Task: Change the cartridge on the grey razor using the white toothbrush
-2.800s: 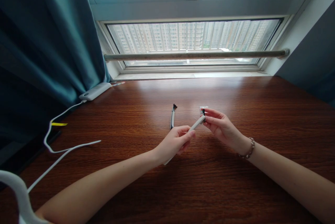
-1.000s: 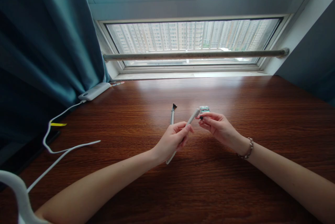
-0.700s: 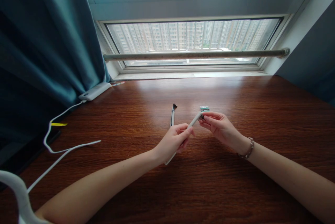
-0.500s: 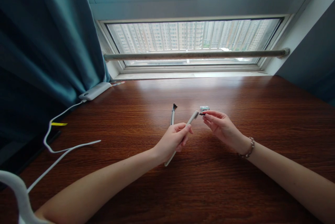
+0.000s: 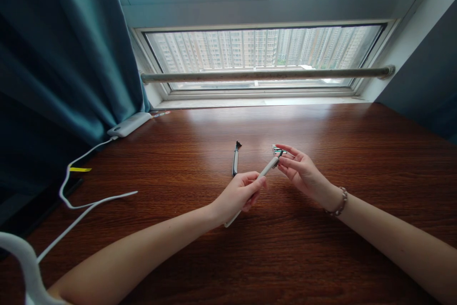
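Note:
In my left hand (image 5: 244,192) I grip a pale toothbrush (image 5: 268,167) by its handle, with its head tilted up to the right and dark bristles facing down. My right hand (image 5: 296,164) pinches a small dark piece (image 5: 280,153) at the brush head; what the piece is I cannot make out. Just behind those fingers a small flat silvery item (image 5: 274,149) lies partly hidden on the table. A slim grey-and-black tool (image 5: 235,158) with a dark angled head rests beyond my left hand.
The brown wooden table (image 5: 185,152) runs back to the window. A white power bank-like block (image 5: 129,124) with a white cable (image 5: 61,191) lies at the left by the blue curtain (image 5: 71,48). A yellow strip (image 5: 80,169) is near the cable, and a white curved stand (image 5: 24,257) is at lower left.
My left hand has moved the toothbrush slightly right and forward, bringing its head to my right fingers. The dark piece now points up at the brush head instead of sideways.

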The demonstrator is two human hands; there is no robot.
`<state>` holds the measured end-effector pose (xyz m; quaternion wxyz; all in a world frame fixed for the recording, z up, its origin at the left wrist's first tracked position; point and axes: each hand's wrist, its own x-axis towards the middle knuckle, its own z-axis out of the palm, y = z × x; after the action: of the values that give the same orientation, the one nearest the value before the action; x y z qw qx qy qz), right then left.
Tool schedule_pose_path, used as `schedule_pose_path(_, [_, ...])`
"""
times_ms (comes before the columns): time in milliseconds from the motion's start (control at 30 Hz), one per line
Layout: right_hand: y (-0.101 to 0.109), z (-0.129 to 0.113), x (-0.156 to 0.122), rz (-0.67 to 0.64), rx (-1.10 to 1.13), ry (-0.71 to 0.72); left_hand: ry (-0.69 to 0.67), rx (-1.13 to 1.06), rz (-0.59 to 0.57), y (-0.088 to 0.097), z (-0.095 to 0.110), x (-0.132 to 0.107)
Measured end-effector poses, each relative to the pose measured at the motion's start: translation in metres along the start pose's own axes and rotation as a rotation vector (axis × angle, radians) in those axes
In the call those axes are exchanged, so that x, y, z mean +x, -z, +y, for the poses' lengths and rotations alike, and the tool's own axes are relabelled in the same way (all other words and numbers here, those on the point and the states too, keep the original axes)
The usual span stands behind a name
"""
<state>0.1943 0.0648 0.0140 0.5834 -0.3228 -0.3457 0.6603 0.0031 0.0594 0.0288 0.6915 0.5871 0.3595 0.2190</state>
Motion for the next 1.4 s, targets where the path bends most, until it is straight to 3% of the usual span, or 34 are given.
schedule_pose_path(200, [0.0011, 0.0053, -0.0023, 0.051, -0.049, -0.028, -0.034, -0.009, 0.013, -0.0009, 0.0007, -0.0007])
schedule_pose_path(500, [-0.0017, 0.0079, -0.0059, -0.094, -0.147, -0.015, -0.073, -0.033, 0.037, 0.0016, 0.0025, -0.0005])
schedule_pose_path(667, [-0.0035, 0.0049, -0.0086, -0.076, -0.245, 0.003, -0.126, -0.034, 0.069, 0.0013, 0.005, -0.0006])
schedule_pose_path(833, [-0.0059, 0.0006, -0.0096, -0.084, -0.263, 0.014, -0.063, -0.028, 0.019, 0.0006, 0.0039, -0.0014])
schedule_pose_path(1100, [-0.0025, -0.0005, -0.007, -0.041, -0.347, 0.084, -0.083, -0.041, 0.073, 0.0021, 0.003, 0.0])
schedule_pose_path(1400, [-0.0041, 0.003, -0.0077, 0.035, -0.199, -0.015, -0.092, -0.021, 0.044, 0.002, 0.0024, 0.0012])
